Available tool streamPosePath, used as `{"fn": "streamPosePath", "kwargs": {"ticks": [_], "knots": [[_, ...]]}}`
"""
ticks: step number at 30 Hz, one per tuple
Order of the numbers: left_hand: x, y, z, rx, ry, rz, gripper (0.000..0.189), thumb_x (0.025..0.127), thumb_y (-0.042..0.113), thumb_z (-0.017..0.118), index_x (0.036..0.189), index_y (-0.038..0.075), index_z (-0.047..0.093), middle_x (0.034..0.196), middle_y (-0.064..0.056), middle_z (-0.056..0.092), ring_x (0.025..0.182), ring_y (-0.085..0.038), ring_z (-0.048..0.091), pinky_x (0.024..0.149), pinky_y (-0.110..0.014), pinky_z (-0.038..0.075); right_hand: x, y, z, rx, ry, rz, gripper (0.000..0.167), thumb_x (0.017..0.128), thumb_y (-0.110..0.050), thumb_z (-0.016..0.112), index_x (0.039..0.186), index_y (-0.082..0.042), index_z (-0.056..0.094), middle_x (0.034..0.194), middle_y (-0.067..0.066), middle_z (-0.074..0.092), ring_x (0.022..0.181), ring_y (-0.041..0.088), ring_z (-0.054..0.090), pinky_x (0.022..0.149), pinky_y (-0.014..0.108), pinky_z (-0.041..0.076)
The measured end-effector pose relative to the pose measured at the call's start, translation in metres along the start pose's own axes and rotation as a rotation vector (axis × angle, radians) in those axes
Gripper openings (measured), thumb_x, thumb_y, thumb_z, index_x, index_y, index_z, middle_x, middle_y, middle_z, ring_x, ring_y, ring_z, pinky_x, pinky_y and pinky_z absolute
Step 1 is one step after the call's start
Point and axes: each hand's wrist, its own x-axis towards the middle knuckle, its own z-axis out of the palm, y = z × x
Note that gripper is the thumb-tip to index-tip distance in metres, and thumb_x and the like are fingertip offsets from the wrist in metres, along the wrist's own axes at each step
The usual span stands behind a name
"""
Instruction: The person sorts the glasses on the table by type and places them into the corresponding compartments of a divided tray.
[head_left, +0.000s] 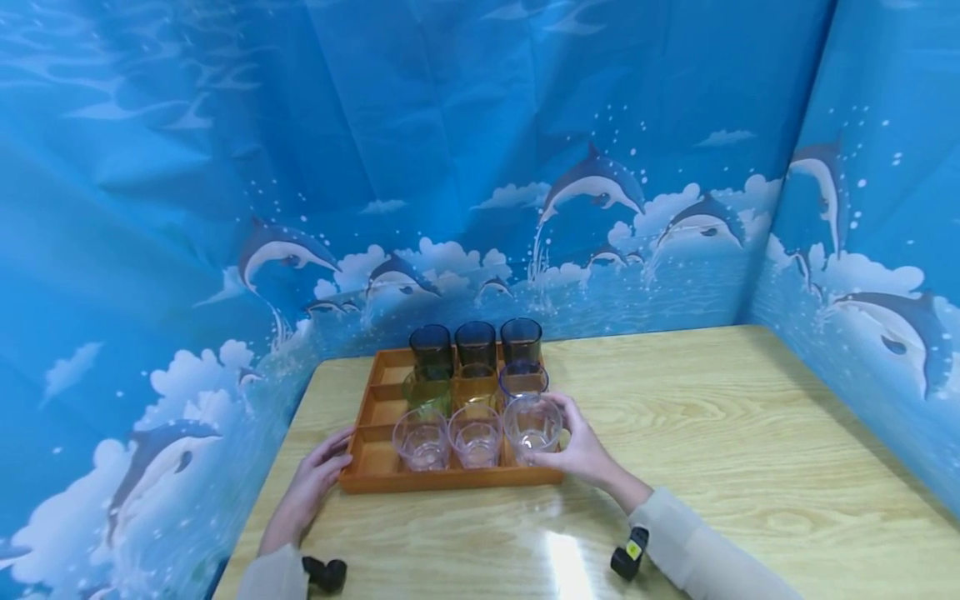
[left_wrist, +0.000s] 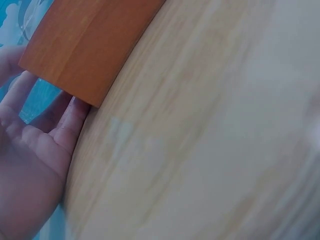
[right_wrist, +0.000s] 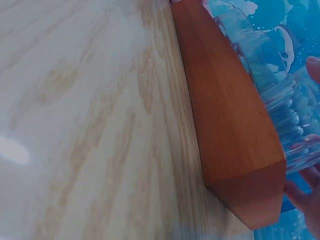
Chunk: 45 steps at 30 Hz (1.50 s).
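Observation:
In the head view my right hand (head_left: pixel 581 450) grips a clear glass (head_left: pixel 534 427) at the front right corner of a brown wooden tray (head_left: pixel 450 481), thumb in front and fingers behind. The right wrist view shows part of this clear glass (right_wrist: pixel 305 110) beyond the tray wall (right_wrist: pixel 232 110). My left hand (head_left: pixel 311 483) touches the tray's left end near the front corner. In the left wrist view its fingers (left_wrist: pixel 65 125) lie against the tray's end (left_wrist: pixel 85 55). Two pinkish clear glasses, one on the left (head_left: pixel 422 442) and one in the middle (head_left: pixel 477 440), complete the front row.
Behind stand a green glass (head_left: pixel 426 392), an amber glass (head_left: pixel 477 385) and a blue-rimmed glass (head_left: pixel 523 379). Three dark glasses (head_left: pixel 476 343) form the back row. Dividers cross the tray's left side. The wooden table (head_left: pixel 712 433) meets a blue dolphin-print backdrop (head_left: pixel 465 167).

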Motion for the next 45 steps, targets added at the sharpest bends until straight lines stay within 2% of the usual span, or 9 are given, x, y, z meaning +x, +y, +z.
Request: {"fn": "streamPosePath", "kwargs": {"ticks": [4, 12, 18, 24, 29, 35, 41, 45], "knots": [[-0.001, 0.0, 0.0, 0.007, 0.005, -0.001, 0.06, 0.089, 0.022, 0.059, 0.144, 0.015, 0.035, 0.148, -0.01, 0.027, 0.134, -0.027, 0.024, 0.108, -0.048, 0.02, 0.0, 0.0, 0.0, -0.029, 0.001, 0.02, 0.089, 0.062, -0.009, 0.085, 0.134, 0.004, 0.034, 0.13, 0.025, 0.047, 0.12, 0.039, 0.043, 0.099, 0.053, 0.033], [-0.003, -0.001, 0.0, 0.019, -0.016, 0.035, 0.061, 0.09, 0.021, 0.059, 0.145, 0.012, 0.033, 0.148, -0.01, 0.027, 0.134, -0.024, 0.023, 0.107, -0.044, 0.021, -0.001, 0.001, 0.0, -0.089, -0.016, 0.028, 0.089, 0.063, -0.011, 0.085, 0.134, 0.004, 0.034, 0.128, 0.024, 0.048, 0.117, 0.038, 0.045, 0.098, 0.053, 0.034], [-0.003, -0.003, 0.0, 0.026, -0.016, 0.033, 0.062, 0.09, 0.023, 0.059, 0.145, 0.013, 0.033, 0.147, -0.009, 0.028, 0.132, -0.024, 0.026, 0.106, -0.043, 0.024, -0.002, 0.0, 0.001, -0.107, -0.001, 0.054, 0.087, 0.062, -0.009, 0.085, 0.134, 0.005, 0.038, 0.126, 0.023, 0.05, 0.115, 0.04, 0.045, 0.096, 0.055, 0.034], [-0.003, -0.004, 0.0, 0.033, -0.005, 0.024, 0.062, 0.089, 0.023, 0.06, 0.144, 0.014, 0.034, 0.146, -0.009, 0.031, 0.131, -0.022, 0.029, 0.101, -0.032, 0.033, -0.004, 0.004, 0.001, -0.087, -0.002, 0.065, 0.086, 0.062, -0.007, 0.084, 0.134, 0.003, 0.038, 0.129, 0.02, 0.049, 0.118, 0.037, 0.044, 0.098, 0.053, 0.034], [-0.003, -0.002, 0.0, 0.032, -0.002, 0.023, 0.061, 0.089, 0.024, 0.06, 0.144, 0.014, 0.035, 0.145, -0.009, 0.031, 0.13, -0.022, 0.03, 0.096, -0.027, 0.036, -0.005, 0.009, -0.001, -0.05, -0.016, 0.013, 0.088, 0.064, -0.007, 0.083, 0.136, 0.005, 0.034, 0.13, 0.023, 0.047, 0.119, 0.039, 0.043, 0.097, 0.054, 0.034], [-0.002, -0.001, 0.0, 0.009, -0.008, 0.011, 0.061, 0.09, 0.022, 0.059, 0.145, 0.013, 0.033, 0.146, -0.009, 0.031, 0.13, -0.023, 0.031, 0.098, -0.029, 0.036, -0.007, 0.014, -0.006, -0.033, -0.033, -0.044, 0.087, 0.067, -0.006, 0.081, 0.137, 0.007, 0.032, 0.129, 0.025, 0.046, 0.117, 0.041, 0.043, 0.095, 0.056, 0.035], [-0.003, 0.002, -0.002, -0.028, 0.014, -0.026, 0.057, 0.093, 0.019, 0.055, 0.145, 0.013, 0.032, 0.147, -0.009, 0.03, 0.124, -0.017, 0.039, 0.098, -0.033, 0.038, -0.008, 0.031, -0.018, -0.037, -0.021, -0.097, 0.074, 0.073, -0.004, 0.077, 0.134, 0.005, 0.037, 0.127, 0.025, 0.049, 0.114, 0.041, 0.045, 0.092, 0.059, 0.036], [-0.006, 0.004, -0.004, -0.053, 0.027, -0.019, 0.056, 0.093, 0.017, 0.054, 0.144, 0.012, 0.033, 0.146, -0.01, 0.032, 0.114, -0.008, 0.047, 0.094, -0.031, 0.041, -0.007, 0.047, -0.034, -0.055, 0.003, -0.122, 0.065, 0.077, -0.005, 0.073, 0.132, 0.004, 0.04, 0.125, 0.024, 0.051, 0.113, 0.039, 0.047, 0.092, 0.056, 0.038]]}}
